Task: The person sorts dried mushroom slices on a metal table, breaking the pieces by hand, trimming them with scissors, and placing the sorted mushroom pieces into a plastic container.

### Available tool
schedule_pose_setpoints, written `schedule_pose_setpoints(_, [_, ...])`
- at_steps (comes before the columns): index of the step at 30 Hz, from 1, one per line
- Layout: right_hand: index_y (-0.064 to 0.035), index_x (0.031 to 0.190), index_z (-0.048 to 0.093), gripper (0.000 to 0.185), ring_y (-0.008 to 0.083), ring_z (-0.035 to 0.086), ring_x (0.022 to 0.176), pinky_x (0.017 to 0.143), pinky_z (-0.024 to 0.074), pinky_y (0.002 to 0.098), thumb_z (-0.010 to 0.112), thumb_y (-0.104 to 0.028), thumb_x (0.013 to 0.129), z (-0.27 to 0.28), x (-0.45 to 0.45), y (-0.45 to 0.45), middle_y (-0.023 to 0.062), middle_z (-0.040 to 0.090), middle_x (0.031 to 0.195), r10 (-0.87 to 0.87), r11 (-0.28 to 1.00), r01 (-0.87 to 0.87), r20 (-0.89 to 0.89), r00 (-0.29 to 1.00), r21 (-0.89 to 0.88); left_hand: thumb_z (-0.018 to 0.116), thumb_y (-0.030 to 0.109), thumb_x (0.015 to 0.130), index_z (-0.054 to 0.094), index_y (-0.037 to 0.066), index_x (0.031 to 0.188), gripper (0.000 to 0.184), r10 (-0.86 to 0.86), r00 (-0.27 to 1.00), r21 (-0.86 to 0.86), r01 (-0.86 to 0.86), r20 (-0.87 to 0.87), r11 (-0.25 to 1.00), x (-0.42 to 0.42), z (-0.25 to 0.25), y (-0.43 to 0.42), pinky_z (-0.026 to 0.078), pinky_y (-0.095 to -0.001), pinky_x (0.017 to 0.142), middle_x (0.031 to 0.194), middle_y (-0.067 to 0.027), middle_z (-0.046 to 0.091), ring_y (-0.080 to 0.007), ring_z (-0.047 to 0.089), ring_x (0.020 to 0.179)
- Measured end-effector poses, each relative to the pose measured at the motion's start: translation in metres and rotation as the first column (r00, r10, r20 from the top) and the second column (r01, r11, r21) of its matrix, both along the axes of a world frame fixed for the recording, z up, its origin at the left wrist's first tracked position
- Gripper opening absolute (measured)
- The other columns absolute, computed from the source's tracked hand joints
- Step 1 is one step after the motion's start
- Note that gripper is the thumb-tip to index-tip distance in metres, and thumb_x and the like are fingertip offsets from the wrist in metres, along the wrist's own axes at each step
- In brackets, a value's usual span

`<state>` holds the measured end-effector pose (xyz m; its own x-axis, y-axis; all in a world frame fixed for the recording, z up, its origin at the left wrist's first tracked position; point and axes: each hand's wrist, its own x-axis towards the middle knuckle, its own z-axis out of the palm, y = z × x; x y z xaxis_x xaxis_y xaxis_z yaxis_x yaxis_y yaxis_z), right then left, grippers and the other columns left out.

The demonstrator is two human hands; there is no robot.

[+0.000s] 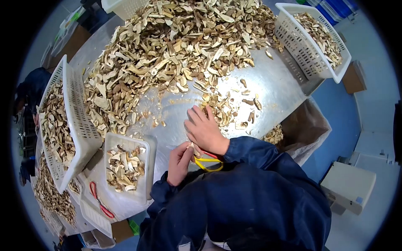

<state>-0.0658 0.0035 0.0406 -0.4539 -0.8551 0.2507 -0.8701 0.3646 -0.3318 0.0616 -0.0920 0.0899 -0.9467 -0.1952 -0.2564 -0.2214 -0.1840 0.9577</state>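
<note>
My left hand [179, 162] is closed in a pinch, with a small pale piece of dried mushroom [191, 146] at its fingertips. To its right, my right hand [207, 131] reaches over the metal table with its fingers stretched out, near some loose mushroom slices [225, 112]. Scissors with yellow and red handles [209, 169] lie below my hands, close to my body; their blades are hidden. A white tray [147, 167] of mushroom slices stands left of my left hand.
A large heap of dried mushroom slices [167, 50] covers the far table. Filled white baskets stand at left [79, 108] and right [293, 39]. Red-handled scissors [99, 201] lie left of the tray. A lined bin [307, 131] stands beyond the right table edge.
</note>
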Motion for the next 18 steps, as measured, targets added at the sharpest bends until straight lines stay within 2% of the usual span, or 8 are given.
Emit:
schedule_pose_setpoints(5, [-0.0096,0.112,0.053,0.037,0.0315,0.04,0.119,0.1,0.0226,0.0612,0.058,-0.023,0.078,-0.013,-0.038,0.026,0.0152,0.049,0.119,-0.254,0.961,0.265,-0.131,0.958,0.075,0.039,0.02,0.095,0.059,-0.001,0.084,0.031,0.043,0.999,0.039,-0.043,-0.018,0.998,-0.001,-0.002,-0.011,0.038,-0.0203,0.059,0.072,-0.0027,0.057,-0.006,0.047,0.062])
schedule_pose_setpoints(8, [-0.0109,0.117,0.051,0.036,0.0297,0.041,0.118,0.099,0.0237,0.0571,0.052,-0.018,0.082,-0.011,-0.049,0.077,0.0138,0.048,0.121,-0.427,0.86,0.472,-0.235,0.873,0.194,0.038,0.024,0.095,0.057,0.0,0.086,0.032,0.116,0.99,0.223,-0.132,0.081,0.966,-0.011,-0.011,-0.01,0.035,-0.0202,0.055,0.069,-0.0012,0.053,-0.0057,0.043,0.059])
schedule_pose_setpoints(10, [-0.0112,0.116,0.053,0.036,0.0284,0.041,0.12,0.1,0.0236,0.0563,0.052,-0.016,0.081,-0.01,-0.05,0.122,0.0123,0.048,0.123,-0.566,0.733,0.619,-0.253,0.785,0.281,0.04,0.025,0.094,0.053,0.002,0.089,0.027,0.131,0.991,0.39,-0.121,0.0,0.913,-0.025,-0.02,-0.011,0.032,-0.0211,0.051,0.064,0.0002,0.046,-0.0067,0.038,0.055])
schedule_pose_setpoints(11, [-0.0098,0.111,0.054,0.031,0.0289,0.044,0.116,0.101,0.0239,0.0563,0.053,-0.016,0.081,-0.012,-0.05,0.149,0.0122,0.05,0.117,-0.607,0.722,0.663,-0.28,0.744,0.195,0.041,0.025,0.094,0.052,0.003,0.091,0.025,0.146,0.989,0.47,-0.112,-0.036,0.875,-0.032,-0.026,-0.011,0.03,-0.0215,0.049,0.062,0.0009,0.043,-0.0072,0.035,0.053])
schedule_pose_setpoints(14, [-0.0072,0.107,0.056,0.027,0.0298,0.046,0.112,0.101,0.0235,0.0557,0.056,-0.017,0.081,-0.019,-0.047,0.216,0.0118,0.053,0.114,-0.77,0.552,0.828,-0.322,0.551,0.099,0.041,0.025,0.093,0.05,0.004,0.092,0.023,0.202,0.978,0.821,-0.154,0.049,0.549,-0.056,-0.045,-0.013,0.027,-0.0204,0.046,0.058,0.0033,0.033,-0.0059,0.03,0.052])
schedule_pose_setpoints(16, [-0.0068,0.111,0.055,0.03,0.0296,0.046,0.113,0.099,0.0241,0.0576,0.056,-0.018,0.083,-0.019,-0.049,0.238,0.0129,0.053,0.118,-0.823,0.475,0.88,-0.341,0.454,0.024,0.041,0.023,0.093,0.051,0.004,0.094,0.022,0.204,0.978,0.896,-0.134,0.05,0.424,-0.068,-0.055,-0.013,0.025,-0.0189,0.045,0.057,0.0041,0.03,-0.0054,0.029,0.05])
schedule_pose_setpoints(17, [-0.0055,0.111,0.057,0.029,0.0305,0.046,0.115,0.098,0.0293,0.0517,0.055,-0.017,0.084,-0.018,-0.055,0.242,0.0149,0.053,0.12,-0.83,0.456,0.889,-0.342,0.44,0.037,0.041,0.023,0.093,0.051,0.004,0.095,0.022,0.193,0.981,0.925,-0.097,0.026,0.368,-0.073,-0.064,-0.014,0.025,-0.019,0.045,0.057,0.004,0.031,-0.0055,0.029,0.05])
schedule_pose_setpoints(18, [-0.0047,0.11,0.058,0.028,0.0312,0.047,0.113,0.097,0.032,0.0485,0.055,-0.016,0.084,-0.013,-0.065,0.236,0.0155,0.053,0.119,-0.828,0.523,0.852,-0.248,0.503,-0.02,0.041,0.022,0.093,0.052,0.003,0.097,0.022,0.184,0.983,0.949,-0.061,0.003,0.31,-0.076,-0.068,-0.015,0.025,-0.0191,0.045,0.057,0.0038,0.031,-0.0057,0.029,0.051])
